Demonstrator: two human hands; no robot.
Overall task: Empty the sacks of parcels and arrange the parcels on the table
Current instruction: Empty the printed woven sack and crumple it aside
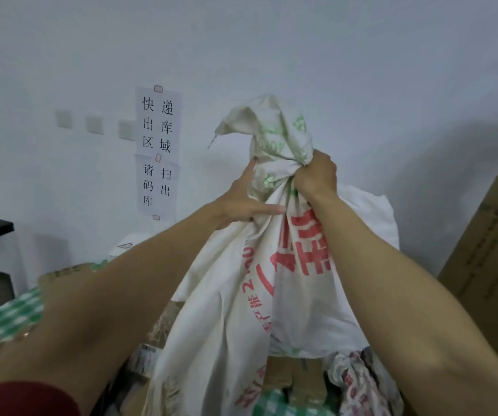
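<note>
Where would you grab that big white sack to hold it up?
The gathered neck of the white sack, from the side: the cloth narrows there into a bunch one fist can close round, as the right hand does. Below, it hangs wide and loose.

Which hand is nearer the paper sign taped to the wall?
Left. The left hand presses the side of the sack, just right of the sign; the right hand grips its bunched neck, farther to the right.
</note>
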